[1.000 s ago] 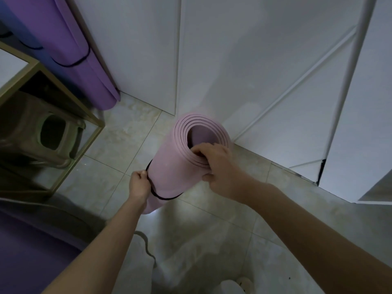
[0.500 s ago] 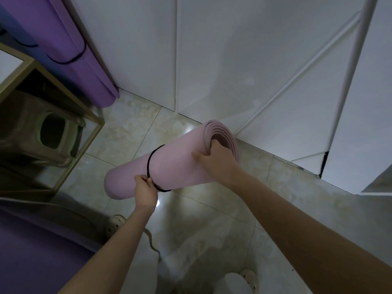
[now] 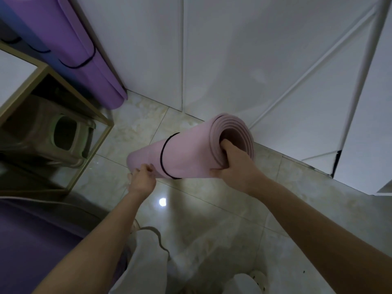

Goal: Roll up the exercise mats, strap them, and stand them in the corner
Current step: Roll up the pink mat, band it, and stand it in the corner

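Above the floor [image 3: 212, 209], near the purple mats [image 3: 84, 49], the pink mat [image 3: 186, 158] is hanging level. Right hand [image 3: 235, 168] is clamping its open end, hooked into the core; left hand [image 3: 141, 177] is clasping the other end, probably for upending.

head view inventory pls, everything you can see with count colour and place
pink rolled foam exercise mat: one, pale pink, held off the floor, centre
thin black elastic strap: one, black, round that mat's left part
standing rolled mats: two clear, purple and blue-violet, strapped, upper-left corner
gold metal-framed side table: one, gold, left
brown plastic stool: one, brown, inside the table frame
flat purple mat: one, dark purple, floor bottom left
white panelled wall: white, behind
beige tiled floor: beige, below
left grip: one, bare hand, holds the pink mat's lower edge
right grip: one, bare hand, fingers inside the mat's open end
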Demonstrator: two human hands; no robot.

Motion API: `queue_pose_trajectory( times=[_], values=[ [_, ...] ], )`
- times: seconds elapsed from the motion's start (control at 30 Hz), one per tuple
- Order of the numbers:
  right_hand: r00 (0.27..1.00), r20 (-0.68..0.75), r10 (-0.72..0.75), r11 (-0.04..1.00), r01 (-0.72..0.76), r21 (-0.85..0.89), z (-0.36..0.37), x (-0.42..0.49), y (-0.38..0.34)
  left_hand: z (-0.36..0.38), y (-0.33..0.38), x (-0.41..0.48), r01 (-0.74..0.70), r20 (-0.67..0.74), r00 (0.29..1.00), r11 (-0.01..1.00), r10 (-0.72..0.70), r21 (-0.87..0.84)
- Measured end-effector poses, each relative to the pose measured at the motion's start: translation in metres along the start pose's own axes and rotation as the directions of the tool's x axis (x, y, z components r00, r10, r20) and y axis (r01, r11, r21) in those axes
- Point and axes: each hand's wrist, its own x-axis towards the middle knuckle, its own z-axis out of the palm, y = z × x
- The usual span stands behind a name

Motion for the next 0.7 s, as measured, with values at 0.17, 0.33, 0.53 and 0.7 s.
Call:
queue_pose_trajectory(
  times=[0.17, 0.33, 0.53, 0.7],
  values=[
    [0.994, 0.020, -0.110, 0.987, 0.111, -0.119, -0.009, 0.006, -0.002, -0.019, 0.009, 0.015, -0.141, -0.082, 0.989, 0.959, 0.124, -0.247],
    [0.972, 0.106, -0.208, 0.946, 0.227, -0.230, -0.009, 0.011, -0.010, -0.015, 0.029, 0.012, -0.120, -0.016, 0.992, 0.929, 0.122, -0.351],
    [0.896, 0.289, -0.337, 0.877, 0.411, -0.251, -0.007, 0.015, -0.014, 0.000, 0.005, 0.004, 0.133, 0.084, 0.991, 0.785, -0.104, -0.605],
    [0.903, 0.288, -0.319, 0.878, 0.396, -0.268, -0.002, 0.011, -0.021, 0.006, -0.009, -0.012, 0.236, 0.182, 0.971, 0.756, -0.157, -0.610]
  ],
)
